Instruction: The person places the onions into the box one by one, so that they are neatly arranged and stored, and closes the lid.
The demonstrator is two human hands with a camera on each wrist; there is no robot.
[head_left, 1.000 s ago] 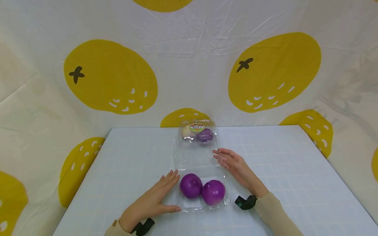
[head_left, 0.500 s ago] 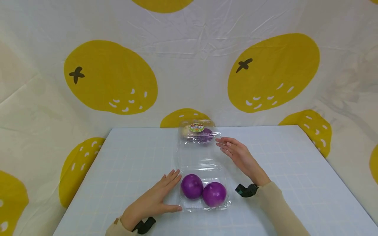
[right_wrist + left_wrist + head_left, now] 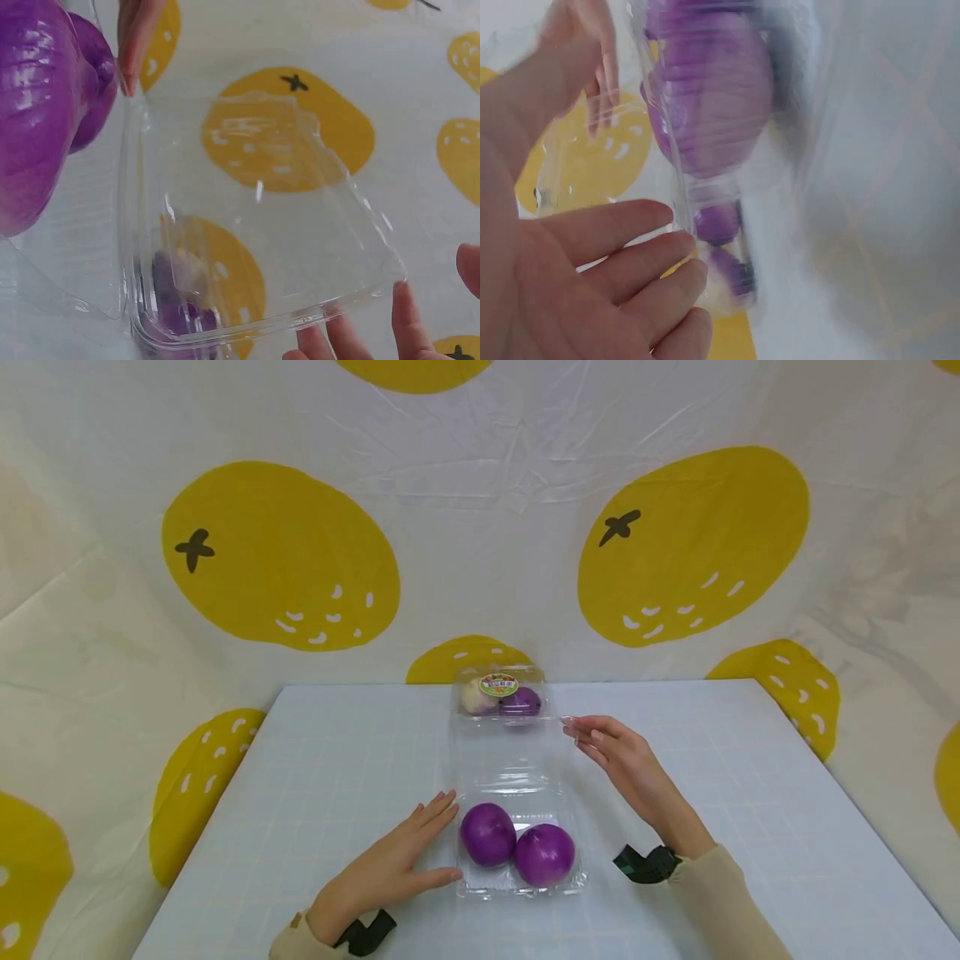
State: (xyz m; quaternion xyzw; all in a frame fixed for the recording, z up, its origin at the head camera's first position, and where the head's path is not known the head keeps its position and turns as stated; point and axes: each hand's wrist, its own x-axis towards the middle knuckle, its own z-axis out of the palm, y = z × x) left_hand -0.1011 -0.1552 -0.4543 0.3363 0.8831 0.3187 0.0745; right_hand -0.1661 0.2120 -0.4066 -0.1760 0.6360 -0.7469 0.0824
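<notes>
A clear plastic clamshell box [image 3: 517, 892] lies unlatched on the table, two purple onions [image 3: 487, 835] side by side in its base. Its see-through lid [image 3: 247, 225] stands tilted at the far side. My left hand [image 3: 397, 862] is spread along the left of the base, fingertips close to its edge; the left wrist view [image 3: 615, 277] is partly blurred. With straight fingers, my right hand [image 3: 633, 764] touches the lid's right corner. In the right wrist view, several fingertips [image 3: 405, 319] meet the lid's rim while the thumb stays apart from it.
Behind the lid, near the table's back edge, sits a second clear box [image 3: 465, 673] with an oval label, holding a cream-coloured and a purple round item. A pale checked cloth [image 3: 337, 760] covers the table. A fruit-print sheet [image 3: 487, 527] hangs behind it.
My right hand has moved farther from me and then slightly right, with the lid's corner at its fingertips. The lid has shifted, showing the rear box more clearly. My left hand hardly moves.
</notes>
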